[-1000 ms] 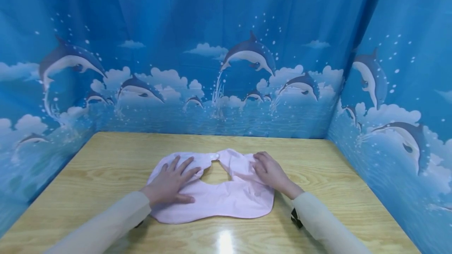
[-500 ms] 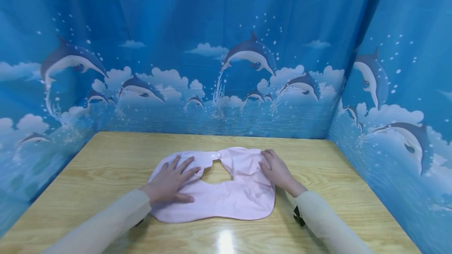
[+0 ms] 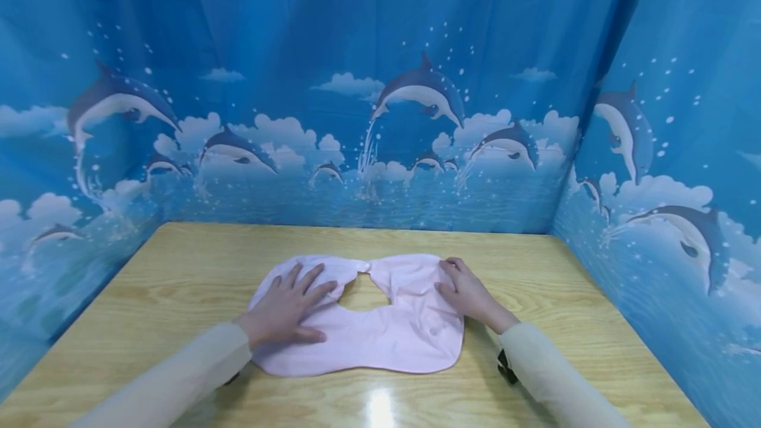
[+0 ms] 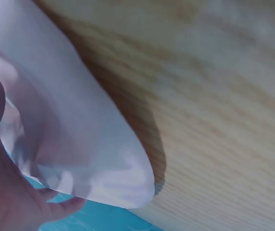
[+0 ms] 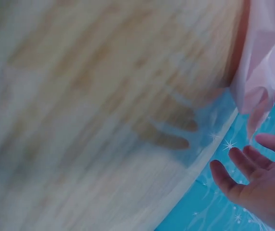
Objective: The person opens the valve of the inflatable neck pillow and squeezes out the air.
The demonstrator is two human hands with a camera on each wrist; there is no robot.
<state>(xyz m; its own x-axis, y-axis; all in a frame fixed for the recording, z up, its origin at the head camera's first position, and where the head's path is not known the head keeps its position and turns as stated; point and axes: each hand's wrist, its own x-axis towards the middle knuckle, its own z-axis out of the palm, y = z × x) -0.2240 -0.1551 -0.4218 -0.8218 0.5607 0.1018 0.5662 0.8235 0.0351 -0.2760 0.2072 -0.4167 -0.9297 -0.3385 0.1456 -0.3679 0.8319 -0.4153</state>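
A pale pink baby bib [image 3: 380,342] lies spread on the table, its neck hole in the middle and its two ends meeting at a small white fastening [image 3: 364,267] on the far side. My left hand [image 3: 288,309] rests on the bib's left half with fingers spread; the left wrist view shows that side's edge curving up off the wood [image 4: 80,120]. At the bib's right edge is my right hand [image 3: 470,292], thumb touching the cloth and the other fingers loosely extended and apart. A creased corner [image 5: 257,103] lies by the thumb in the right wrist view.
The wooden table [image 3: 535,269] stretches out around the bib, with a bright light reflection near its front. Blue dolphin-print curtains [image 3: 333,51] hang close behind the table and along both sides.
My right hand moved outward to the right and drew the bib's far right part out. That raised edge now lies flatter. The left hand has stayed nearly still.
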